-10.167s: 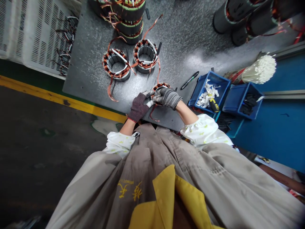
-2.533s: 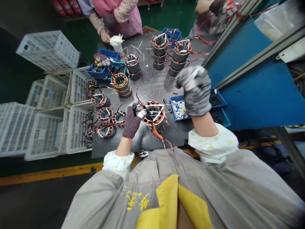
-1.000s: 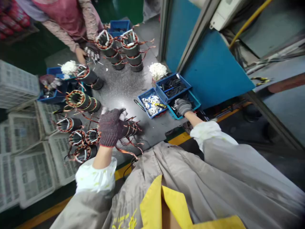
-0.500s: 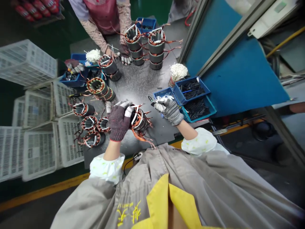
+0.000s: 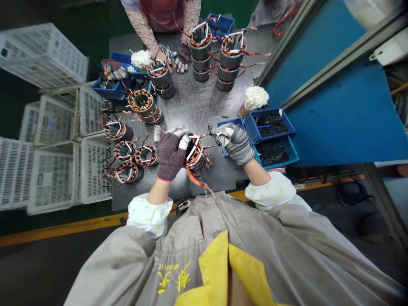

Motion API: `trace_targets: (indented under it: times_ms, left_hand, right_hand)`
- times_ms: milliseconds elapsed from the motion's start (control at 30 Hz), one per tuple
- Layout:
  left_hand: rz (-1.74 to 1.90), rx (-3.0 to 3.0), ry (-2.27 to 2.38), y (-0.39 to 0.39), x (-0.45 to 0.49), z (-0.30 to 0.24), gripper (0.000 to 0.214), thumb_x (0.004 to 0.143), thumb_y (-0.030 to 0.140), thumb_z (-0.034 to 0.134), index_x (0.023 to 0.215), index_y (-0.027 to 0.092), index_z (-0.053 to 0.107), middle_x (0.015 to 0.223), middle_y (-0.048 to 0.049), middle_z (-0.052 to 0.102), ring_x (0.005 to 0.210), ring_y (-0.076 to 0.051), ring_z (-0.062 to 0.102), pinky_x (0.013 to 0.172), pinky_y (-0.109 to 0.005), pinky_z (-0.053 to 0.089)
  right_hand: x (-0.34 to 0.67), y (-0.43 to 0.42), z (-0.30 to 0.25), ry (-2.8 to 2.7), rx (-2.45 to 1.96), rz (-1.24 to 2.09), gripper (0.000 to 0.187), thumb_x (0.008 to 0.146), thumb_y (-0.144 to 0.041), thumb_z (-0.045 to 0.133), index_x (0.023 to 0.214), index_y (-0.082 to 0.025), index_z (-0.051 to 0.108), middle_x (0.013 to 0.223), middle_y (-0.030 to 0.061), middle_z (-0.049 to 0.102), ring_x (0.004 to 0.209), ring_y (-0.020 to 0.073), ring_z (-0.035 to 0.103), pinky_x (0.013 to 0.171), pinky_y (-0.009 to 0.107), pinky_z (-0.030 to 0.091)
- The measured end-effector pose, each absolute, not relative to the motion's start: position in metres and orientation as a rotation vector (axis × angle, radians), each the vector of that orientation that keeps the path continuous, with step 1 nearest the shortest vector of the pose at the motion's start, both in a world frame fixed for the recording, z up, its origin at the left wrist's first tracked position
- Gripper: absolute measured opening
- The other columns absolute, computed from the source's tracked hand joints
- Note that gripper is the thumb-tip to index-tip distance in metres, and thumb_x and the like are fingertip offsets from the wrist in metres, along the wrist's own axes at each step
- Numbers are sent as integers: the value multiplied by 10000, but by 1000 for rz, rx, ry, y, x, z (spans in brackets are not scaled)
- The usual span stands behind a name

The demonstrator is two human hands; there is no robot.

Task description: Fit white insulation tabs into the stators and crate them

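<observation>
My left hand (image 5: pixel 172 154), in a dark purple glove with pale fingertips, grips the left side of a motor stator (image 5: pixel 196 158). Orange-brown copper leads stick out from this stator, and a loose bundle of them hangs toward me. White strips show at its upper rim, near my left fingers. Over the small blue bin, my right hand (image 5: pixel 235 143), in a grey striped glove, is closed on a small black looped tool (image 5: pixel 211 131), perhaps snips. The tool's tip is close to the stator's upper right; its exact shape is too small to make out.
More wound stators (image 5: pixel 125 171) stand at left; stacked ones (image 5: pixel 230 63) rise at the back. Blue bins (image 5: pixel 270 125) with black sleeves and a white-tipped bundle (image 5: pixel 255 97) are at right. A co-worker's hands (image 5: pixel 174 61) work across the table. White crates (image 5: pixel 54 161) line the left.
The camera view has shifted, so the table appears farther right. My right hand has brought the small black tool nearer the stator. My left hand stays on the stator.
</observation>
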State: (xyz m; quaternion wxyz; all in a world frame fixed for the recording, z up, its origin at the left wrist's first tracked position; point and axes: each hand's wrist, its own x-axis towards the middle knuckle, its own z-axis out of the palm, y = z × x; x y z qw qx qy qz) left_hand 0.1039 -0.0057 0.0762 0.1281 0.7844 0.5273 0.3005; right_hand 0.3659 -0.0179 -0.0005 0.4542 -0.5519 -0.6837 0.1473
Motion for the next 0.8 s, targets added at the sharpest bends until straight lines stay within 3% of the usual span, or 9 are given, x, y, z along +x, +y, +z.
trace_targets:
  times_ms: [167, 367, 533, 700, 800]
  left_hand:
    - [860, 2286, 1541, -5, 104, 75, 367, 1108, 453, 493, 1248, 283, 788, 1339, -70, 821, 1383, -273, 700, 1421, -554, 198]
    - [888, 2296, 1525, -5, 103, 73, 357, 1108, 456, 499, 1229, 273, 780, 1329, -72, 822, 1366, -275, 708, 1431, -562, 159]
    - [843, 2299, 1549, -4, 101, 73, 356, 1109, 466, 496, 1239, 282, 772, 1320, -60, 824, 1375, -271, 702, 1430, -554, 163]
    - [848, 2282, 1524, -2, 102, 74, 339, 1108, 450, 508, 1238, 293, 779, 1342, -52, 816, 1398, -251, 694, 1402, -501, 263]
    - [818, 2254, 1544, 0, 100, 72, 298, 1112, 449, 544, 1260, 317, 766, 1353, -30, 807, 1427, -236, 680, 1435, -490, 190]
  right_hand:
    - [367, -21, 12, -1868, -1459, 235, 292, 1072, -320, 614, 1192, -236, 867, 1216, 127, 835, 1113, 301, 781, 985, 439, 644]
    - [356, -13, 26, -2010, -1419, 238, 340, 1105, -307, 557, 1245, -266, 865, 1222, 88, 840, 1114, 278, 767, 986, 422, 626]
    - [359, -7, 23, -1889, -1358, 401, 294, 1082, -374, 609, 1164, -244, 859, 1215, 97, 846, 1153, 277, 774, 1054, 427, 631]
    - [378, -34, 1, -1480, -1478, 602, 387, 1108, -472, 521, 1044, -250, 832, 1044, 87, 849, 1023, 277, 804, 1048, 474, 648]
    - [376, -50, -17, -1466, -1539, 665, 309, 1023, -477, 641, 962, -241, 830, 1054, 101, 857, 1053, 303, 802, 1079, 502, 634]
